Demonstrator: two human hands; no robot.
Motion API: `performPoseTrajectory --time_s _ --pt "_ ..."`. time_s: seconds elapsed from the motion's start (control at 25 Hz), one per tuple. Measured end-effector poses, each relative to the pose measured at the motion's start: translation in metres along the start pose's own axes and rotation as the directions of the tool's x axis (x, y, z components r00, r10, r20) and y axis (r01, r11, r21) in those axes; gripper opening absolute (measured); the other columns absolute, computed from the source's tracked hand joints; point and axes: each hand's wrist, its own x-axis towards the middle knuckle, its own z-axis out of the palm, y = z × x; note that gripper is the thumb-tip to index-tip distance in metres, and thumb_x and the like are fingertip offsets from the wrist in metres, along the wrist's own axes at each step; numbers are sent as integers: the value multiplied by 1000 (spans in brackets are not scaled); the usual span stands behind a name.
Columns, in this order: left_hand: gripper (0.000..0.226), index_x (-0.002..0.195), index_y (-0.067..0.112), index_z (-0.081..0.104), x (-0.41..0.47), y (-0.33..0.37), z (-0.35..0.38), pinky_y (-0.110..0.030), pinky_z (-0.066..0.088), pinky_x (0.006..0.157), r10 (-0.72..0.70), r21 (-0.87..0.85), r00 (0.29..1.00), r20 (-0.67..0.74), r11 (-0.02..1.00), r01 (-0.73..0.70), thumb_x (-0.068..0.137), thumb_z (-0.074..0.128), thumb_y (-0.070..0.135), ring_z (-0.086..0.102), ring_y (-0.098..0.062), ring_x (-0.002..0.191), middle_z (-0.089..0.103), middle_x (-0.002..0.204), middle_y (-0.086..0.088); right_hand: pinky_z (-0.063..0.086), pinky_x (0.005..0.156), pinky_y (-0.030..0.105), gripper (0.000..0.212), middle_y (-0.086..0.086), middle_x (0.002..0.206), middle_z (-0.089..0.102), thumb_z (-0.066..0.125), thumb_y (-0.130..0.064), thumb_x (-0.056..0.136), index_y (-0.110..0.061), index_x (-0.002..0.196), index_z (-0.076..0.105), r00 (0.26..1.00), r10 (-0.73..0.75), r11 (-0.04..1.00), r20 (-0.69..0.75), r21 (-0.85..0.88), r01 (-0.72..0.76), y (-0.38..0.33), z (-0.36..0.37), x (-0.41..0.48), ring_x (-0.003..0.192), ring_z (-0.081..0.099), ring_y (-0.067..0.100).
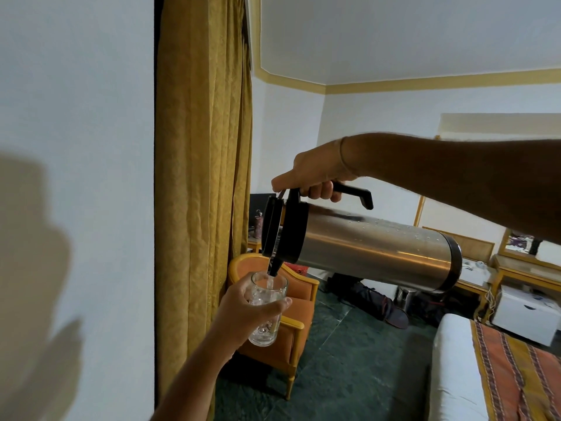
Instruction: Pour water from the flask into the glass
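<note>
A steel flask [376,247] with a black lid and black handle lies tipped almost level in mid-air, spout down at the left. My right hand [315,174] grips its handle from above, thumb on the lid lever. A thin stream of water falls from the spout into a clear glass [268,311] held upright just below it. My left hand [246,314] wraps around the glass from the left. Water has gathered in the bottom of the glass.
An orange armchair with a yellow wooden frame [299,326] stands right under the glass. A yellow curtain [203,177] hangs to the left, by a white wall. A bed with a striped cover [501,375] is at the lower right, over a dark green floor [358,360].
</note>
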Motion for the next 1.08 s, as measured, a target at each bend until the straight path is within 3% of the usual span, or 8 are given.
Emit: performPoseTrajectory --time_s 0.16,0.32,0.48,0.6,0.76,0.92,1.08 --pt "59 121 37 72 -4 0 -2 -23 67 72 7 -11 1000 -1 1000 -7 68 95 48 84 -11 92 86 104 10 42 48 25 55 -3 48 39 54 -59 97 -17 61 50 1000 3 1000 18 15 -3 -4 0 2 38 33 15" --pt "59 120 34 73 -4 1 -4 -33 70 80 12 -24 1000 -7 1000 -12 68 95 47 86 -19 95 87 104 2 41 49 25 57 -3 48 37 53 -58 97 -18 58 50 1000 15 999 15 34 -15 -4 2 1 38 31 15" --pt "49 116 32 72 -3 3 -8 -23 67 72 30 13 999 -31 999 -30 76 99 33 84 -10 94 86 103 9 40 50 24 56 -3 49 35 53 -57 98 -19 57 46 1000 10 993 2 115 -10 8 9 -4 40 31 15" --pt "54 120 33 71 -3 6 -11 -21 66 74 30 22 998 -48 999 -29 74 99 34 83 -7 98 86 103 6 34 53 26 58 -3 50 32 53 -54 97 -24 48 45 1000 -19 964 -10 264 21 26 15 -9 43 26 16" --pt "40 110 29 75 -4 10 -17 -21 65 69 57 3 998 -26 998 -57 77 98 29 84 -11 89 86 99 8 32 54 25 61 -5 48 32 53 -61 96 -26 46 46 1000 -31 877 1 479 27 52 26 -12 42 25 14" --pt "32 100 37 77 -6 17 -19 -21 65 69 62 -25 998 -13 998 -63 76 98 30 85 -14 86 86 95 4 29 51 25 60 -6 49 30 58 -66 89 -25 51 38 999 -31 798 35 603 3 77 44 -11 42 22 13" --pt "34 104 40 79 -11 19 -19 -23 66 73 75 -25 997 -7 997 -75 78 97 28 84 -15 92 86 99 4 25 49 26 69 -6 46 28 59 -78 84 -22 52 35 998 -54 625 13 780 24 106 72 -15 42 20 13"
